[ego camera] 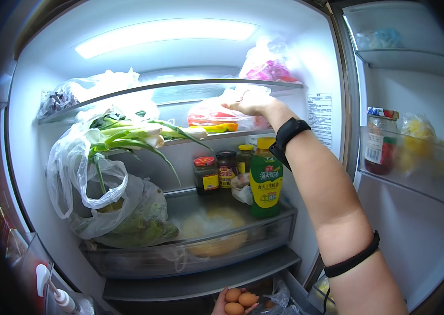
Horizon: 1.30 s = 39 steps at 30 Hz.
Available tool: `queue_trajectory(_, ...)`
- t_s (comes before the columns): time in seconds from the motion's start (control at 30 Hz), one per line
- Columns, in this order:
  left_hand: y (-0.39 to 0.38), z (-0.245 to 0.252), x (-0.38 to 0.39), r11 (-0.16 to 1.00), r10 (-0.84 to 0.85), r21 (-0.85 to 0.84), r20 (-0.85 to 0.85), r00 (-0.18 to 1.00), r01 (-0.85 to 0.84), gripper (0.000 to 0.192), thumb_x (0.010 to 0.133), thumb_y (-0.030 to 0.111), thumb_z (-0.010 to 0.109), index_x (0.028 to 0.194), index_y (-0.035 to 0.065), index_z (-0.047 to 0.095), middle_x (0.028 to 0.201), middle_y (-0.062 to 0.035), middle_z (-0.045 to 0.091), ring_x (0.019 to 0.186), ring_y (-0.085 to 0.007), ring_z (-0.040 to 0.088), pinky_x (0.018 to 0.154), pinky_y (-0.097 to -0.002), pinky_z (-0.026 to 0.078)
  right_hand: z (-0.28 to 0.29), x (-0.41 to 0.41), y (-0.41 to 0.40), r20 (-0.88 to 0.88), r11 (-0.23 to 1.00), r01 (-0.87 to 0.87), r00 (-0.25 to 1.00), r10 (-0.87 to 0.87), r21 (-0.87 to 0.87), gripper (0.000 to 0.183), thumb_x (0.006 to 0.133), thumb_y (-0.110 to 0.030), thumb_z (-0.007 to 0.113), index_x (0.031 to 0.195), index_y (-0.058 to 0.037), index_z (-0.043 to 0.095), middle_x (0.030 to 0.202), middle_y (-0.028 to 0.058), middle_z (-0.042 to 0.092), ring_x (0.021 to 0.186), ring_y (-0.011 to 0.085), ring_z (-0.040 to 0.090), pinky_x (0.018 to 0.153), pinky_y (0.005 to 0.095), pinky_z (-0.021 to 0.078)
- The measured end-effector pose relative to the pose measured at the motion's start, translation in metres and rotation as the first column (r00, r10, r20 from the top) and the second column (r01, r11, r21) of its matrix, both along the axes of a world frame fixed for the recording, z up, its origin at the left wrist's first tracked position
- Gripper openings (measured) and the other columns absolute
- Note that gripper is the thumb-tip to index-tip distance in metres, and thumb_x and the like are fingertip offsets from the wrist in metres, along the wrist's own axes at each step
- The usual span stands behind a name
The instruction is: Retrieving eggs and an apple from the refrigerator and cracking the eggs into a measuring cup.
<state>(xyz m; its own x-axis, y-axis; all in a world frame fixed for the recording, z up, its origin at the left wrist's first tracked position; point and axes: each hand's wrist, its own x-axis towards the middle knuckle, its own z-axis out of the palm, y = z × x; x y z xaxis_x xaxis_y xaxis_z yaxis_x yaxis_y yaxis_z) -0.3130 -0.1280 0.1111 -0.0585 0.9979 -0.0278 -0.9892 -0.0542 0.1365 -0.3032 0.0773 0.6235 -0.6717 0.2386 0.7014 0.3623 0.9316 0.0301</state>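
My left hand point(220, 304) is at the bottom edge, holding several brown eggs point(234, 308) above an open lower drawer point(296, 289). My right arm reaches up into the refrigerator. My right hand point(252, 104) is under the top glass shelf point(190, 82), against a clear plastic bag point(210, 114) with red contents on the middle shelf. Glare washes out its fingers, so whether they grip the bag is unclear. A yellow pepper point(222, 127) lies at the front of that shelf. Left of it, scallions point(135, 136) stick out over the shelf edge.
Below stand a green-and-yellow sauce squeeze bottle point(266, 181) and a red-lidded jar point(205, 176). A plastic bag of leafy greens point(127, 220) bulges over the clear drawer's front point(135, 264). The right door's bin point(422, 157) holds a jar point(380, 145). A pump bottle point(64, 300) is lower left.
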Motion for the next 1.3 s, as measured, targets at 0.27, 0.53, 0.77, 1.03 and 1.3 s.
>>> queue_trajectory(0.27,0.002,0.006,0.004,1.0,0.023,-0.012,-0.064,0.998,-0.024,0.046,0.088,0.047,0.058,0.109,0.0055,0.058,0.114,-0.0199,0.058,0.111,-0.0386,0.054,0.098,-0.0551,0.044,0.004,0.004,0.059,-0.062,0.983,0.019,0.998,-0.031,-0.181,0.034,0.079,-0.027,0.066,0.108,-0.0089,0.064,0.111,0.0174,0.063,0.107,0.0286,0.059,0.091,0.0378,0.0462)
queue_trajectory(0.53,0.001,-0.004,-0.001,1.0,-0.017,0.001,0.017,1.0,0.017,0.047,0.087,0.047,0.058,0.11,0.0058,0.058,0.117,-0.0208,0.057,0.112,-0.0393,0.053,0.098,-0.0555,0.043,-0.005,0.009,0.055,-0.027,0.995,-0.051,0.998,0.049,-0.088,0.038,0.082,-0.039,0.066,0.097,-0.004,0.064,0.097,0.0142,0.067,0.093,0.0272,0.063,0.082,0.0373,0.0487)
queue_trajectory(0.77,0.002,-0.013,-0.006,1.0,-0.002,-0.008,0.022,1.0,0.002,0.047,0.087,0.046,0.059,0.111,0.0057,0.058,0.117,-0.0206,0.056,0.114,-0.04,0.051,0.098,-0.0559,0.043,-0.021,0.019,0.031,-0.388,0.98,0.039,0.915,-0.114,-0.196,0.042,0.079,-0.043,0.07,0.091,-0.0041,0.063,0.09,0.0143,0.066,0.087,0.0237,0.064,0.078,0.0354,0.049)
queue_trajectory(1.03,0.005,-0.013,-0.005,1.0,-0.007,-0.005,0.026,1.0,0.007,0.048,0.087,0.047,0.058,0.109,0.0044,0.058,0.116,-0.02,0.056,0.113,-0.0396,0.051,0.097,-0.0567,0.044,-0.038,0.025,0.039,-0.625,0.977,-0.095,0.779,-0.047,-0.193,0.021,0.072,-0.028,0.076,0.076,-0.0102,0.066,0.091,0.0104,0.064,0.089,0.0252,0.063,0.08,0.0348,0.0494)
queue_trajectory(1.3,0.003,-0.007,-0.002,1.0,-0.01,0.015,-0.004,1.0,0.01,0.046,0.088,0.046,0.058,0.107,0.0045,0.058,0.113,-0.0175,0.058,0.11,-0.0394,0.053,0.097,-0.0567,0.044,-0.064,0.036,0.02,-0.59,0.923,-0.258,0.712,0.381,0.285,0.013,0.077,-0.012,0.069,0.072,-0.0038,0.06,0.086,0.0108,0.062,0.084,0.0258,0.059,0.079,0.036,0.0481)
